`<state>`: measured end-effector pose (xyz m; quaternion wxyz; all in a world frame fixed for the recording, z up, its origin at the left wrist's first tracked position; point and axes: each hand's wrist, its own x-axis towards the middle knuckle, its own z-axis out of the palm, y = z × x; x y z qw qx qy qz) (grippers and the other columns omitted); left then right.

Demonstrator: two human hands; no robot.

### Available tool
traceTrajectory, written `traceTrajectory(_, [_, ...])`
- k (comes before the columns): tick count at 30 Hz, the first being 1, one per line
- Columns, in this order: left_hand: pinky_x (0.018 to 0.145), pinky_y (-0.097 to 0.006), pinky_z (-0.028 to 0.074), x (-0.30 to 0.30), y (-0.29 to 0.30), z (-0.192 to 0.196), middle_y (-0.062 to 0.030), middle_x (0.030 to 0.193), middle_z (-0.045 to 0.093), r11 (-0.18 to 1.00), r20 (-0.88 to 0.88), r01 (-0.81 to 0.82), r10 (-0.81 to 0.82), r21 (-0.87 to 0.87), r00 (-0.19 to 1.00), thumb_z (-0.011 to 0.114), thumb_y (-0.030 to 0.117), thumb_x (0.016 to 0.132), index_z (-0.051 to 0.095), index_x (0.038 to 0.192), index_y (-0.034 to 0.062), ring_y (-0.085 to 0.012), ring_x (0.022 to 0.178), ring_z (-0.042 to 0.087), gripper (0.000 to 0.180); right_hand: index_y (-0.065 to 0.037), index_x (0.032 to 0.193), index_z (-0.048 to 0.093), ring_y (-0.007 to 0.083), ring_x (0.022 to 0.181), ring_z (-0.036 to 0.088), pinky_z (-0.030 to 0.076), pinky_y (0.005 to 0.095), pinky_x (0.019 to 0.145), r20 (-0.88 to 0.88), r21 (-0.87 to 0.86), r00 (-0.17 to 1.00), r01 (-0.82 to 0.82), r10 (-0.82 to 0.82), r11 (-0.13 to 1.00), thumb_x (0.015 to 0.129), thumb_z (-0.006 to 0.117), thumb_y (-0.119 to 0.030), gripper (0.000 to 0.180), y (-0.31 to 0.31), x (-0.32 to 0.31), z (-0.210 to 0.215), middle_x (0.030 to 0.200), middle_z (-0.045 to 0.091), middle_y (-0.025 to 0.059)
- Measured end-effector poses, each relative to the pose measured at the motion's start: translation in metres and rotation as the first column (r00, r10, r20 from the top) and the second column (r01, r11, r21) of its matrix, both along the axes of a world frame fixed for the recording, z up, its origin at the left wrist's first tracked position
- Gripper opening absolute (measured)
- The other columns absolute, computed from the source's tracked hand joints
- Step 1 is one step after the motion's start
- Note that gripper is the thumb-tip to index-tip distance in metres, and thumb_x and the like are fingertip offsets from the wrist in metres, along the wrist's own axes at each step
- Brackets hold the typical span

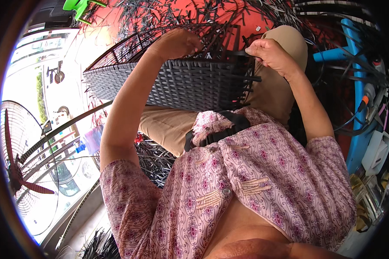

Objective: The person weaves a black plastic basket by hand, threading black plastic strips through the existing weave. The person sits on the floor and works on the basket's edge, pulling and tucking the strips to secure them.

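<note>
Head view: left hand (177, 43) grips woven basket (177, 82) rim; right hand (270, 54) pinches black strip (237, 52).

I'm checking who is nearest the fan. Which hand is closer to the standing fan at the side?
Left. The left hand grips the woven basket on the fan's side; the right hand pulls a strip farther away.

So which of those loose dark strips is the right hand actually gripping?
The flat dark strip pinched in the right hand, running left to the woven basket rim; the other strips poke free from the basket's right edge, untouched.
</note>
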<state>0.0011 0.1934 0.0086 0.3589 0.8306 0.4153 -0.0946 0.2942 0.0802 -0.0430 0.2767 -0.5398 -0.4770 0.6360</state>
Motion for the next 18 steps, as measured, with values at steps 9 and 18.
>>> traceTrajectory(9, [0.078,-0.033,0.054,-0.011,0.002,-0.019,-0.0085,0.090,0.074,0.992,0.093,-0.030,0.042,-0.122,0.995,0.059,0.008,0.085,0.075,0.105,0.0143,-0.0166,0.083,0.068,0.027,-0.007,0.083,0.068,0.0023,0.063,0.046,0.036,0.0211,0.056,0.095,0.138,0.995,-0.033,0.020,0.990,0.093,0.068,-0.027,0.022,-0.002,0.000,-0.001,0.067,0.049,-0.0077])
traceTrajectory(18, [0.079,-0.023,0.050,-0.040,0.023,-0.014,-0.0005,0.092,0.069,0.956,0.165,-0.186,0.226,-0.229,0.960,0.062,0.001,0.090,0.069,0.117,0.0091,-0.0072,0.085,0.061,0.029,-0.006,0.078,0.067,0.0032,0.061,0.042,0.035,0.0221,0.055,0.096,0.104,0.994,-0.057,0.047,0.993,0.090,0.070,-0.027,0.024,0.006,-0.011,-0.005,0.064,0.047,-0.0077])
